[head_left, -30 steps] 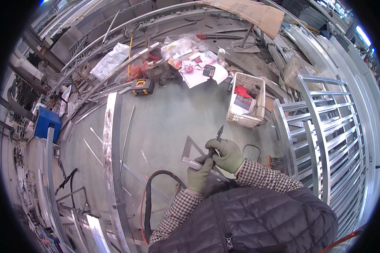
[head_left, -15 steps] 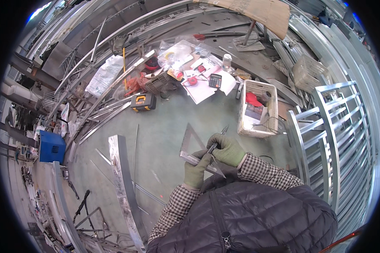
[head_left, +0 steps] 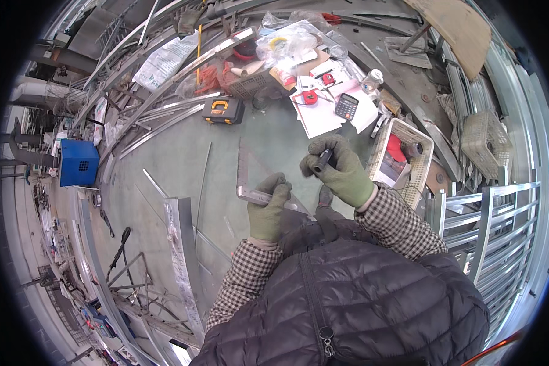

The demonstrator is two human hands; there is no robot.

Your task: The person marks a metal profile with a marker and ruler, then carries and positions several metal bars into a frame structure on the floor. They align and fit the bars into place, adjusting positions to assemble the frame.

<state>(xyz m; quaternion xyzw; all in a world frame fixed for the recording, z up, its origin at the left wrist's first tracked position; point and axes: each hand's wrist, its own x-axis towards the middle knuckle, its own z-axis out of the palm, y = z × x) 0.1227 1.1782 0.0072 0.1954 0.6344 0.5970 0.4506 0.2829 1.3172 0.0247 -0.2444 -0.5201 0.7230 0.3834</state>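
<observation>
My left hand (head_left: 269,207), in a green glove, is closed on a metal triangle square (head_left: 254,196), gripping it by its thick edge strip. The thin triangular plate reaches away from me and toward my body. Off to the right and a little higher, my right hand (head_left: 343,174), gloved alike, is closed around a dark pen-like tool (head_left: 323,160). One round end of it points toward me; its other end is hidden by the fingers. The two hands are apart, and the tool does not touch the square.
A metal beam (head_left: 186,262) stands left of me. Ahead lie a black-and-yellow toolbox (head_left: 223,110), papers, a calculator (head_left: 346,106) and tape measures (head_left: 310,97). A cream crate (head_left: 418,171) stands right, beside a metal rail frame (head_left: 488,238). A blue box (head_left: 79,163) is far left.
My right hand has moved away from the square, up and to the right, with the dark tool. My left hand still holds the square, slightly further left. The whole view has shifted.
</observation>
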